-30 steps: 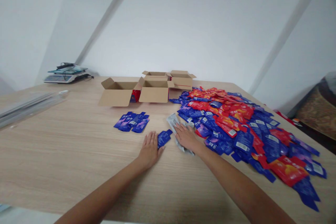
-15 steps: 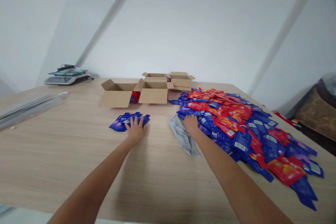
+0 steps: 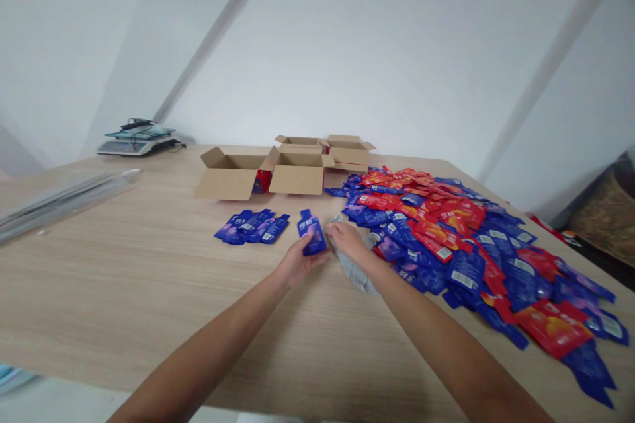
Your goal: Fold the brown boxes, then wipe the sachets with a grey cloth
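My left hand (image 3: 299, 263) holds a blue pouch (image 3: 311, 234) upright above the middle of the table, its printed front towards me. Just right of it, my right hand (image 3: 344, 238) is closed at the upper end of a grey cloth (image 3: 353, 271), with its fingers pinched on the fabric. Several blue pouches (image 3: 252, 226) lie overlapping in a row on the table to the left. A big heap of red and blue pouches (image 3: 436, 225) spreads to the right of the cloth.
Open cardboard boxes (image 3: 296, 178) stand at the back middle of the table (image 3: 124, 277). A scale (image 3: 133, 145) with items piled on it sits at the back left. Long plastic-wrapped strips (image 3: 64, 201) lie at the left.
My left hand has left the row of blue pouches, moved right and now holds one pouch. My right hand has moved from the heap's edge onto the cloth. The view has shifted slightly.
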`<state>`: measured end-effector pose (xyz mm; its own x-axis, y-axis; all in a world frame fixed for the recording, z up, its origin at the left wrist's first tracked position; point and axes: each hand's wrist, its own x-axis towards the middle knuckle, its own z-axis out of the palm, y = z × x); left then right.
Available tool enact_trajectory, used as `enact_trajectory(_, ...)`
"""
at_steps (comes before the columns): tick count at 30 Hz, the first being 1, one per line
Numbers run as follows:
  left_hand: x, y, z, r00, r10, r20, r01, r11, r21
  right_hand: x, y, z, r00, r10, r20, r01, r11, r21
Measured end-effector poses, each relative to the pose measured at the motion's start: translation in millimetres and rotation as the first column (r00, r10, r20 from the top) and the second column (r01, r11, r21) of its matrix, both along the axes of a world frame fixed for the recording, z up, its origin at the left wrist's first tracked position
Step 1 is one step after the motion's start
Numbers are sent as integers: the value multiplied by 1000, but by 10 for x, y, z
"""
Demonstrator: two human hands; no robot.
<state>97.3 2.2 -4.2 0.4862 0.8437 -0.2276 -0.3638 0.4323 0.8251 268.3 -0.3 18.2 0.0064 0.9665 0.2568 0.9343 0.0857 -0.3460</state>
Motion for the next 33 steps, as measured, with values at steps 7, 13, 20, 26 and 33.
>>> enact_trajectory(7,-294,15,-147,943,-229,-241,206,971,-119,169,-446,-557,993,107,56,-106,994,-22)
enact_trajectory(13,-398,-69,-145,894,-421,-154,416,907,-62,-63,-638,-562,960,222,-168,-203,971,126)
enact_trajectory(20,-337,-86,-255,916,-356,-184,363,932,4,-468,-754,-596,926,377,24,-377,926,14)
enact_trajectory(26,-370,-139,-151,824,-181,-537,343,913,219,139,-272,-702,988,148,35,-148,989,-21)
enact_trajectory(33,-539,-447,-232,452,508,-733,723,273,635,286,-161,-493,950,-145,-277,179,978,104)
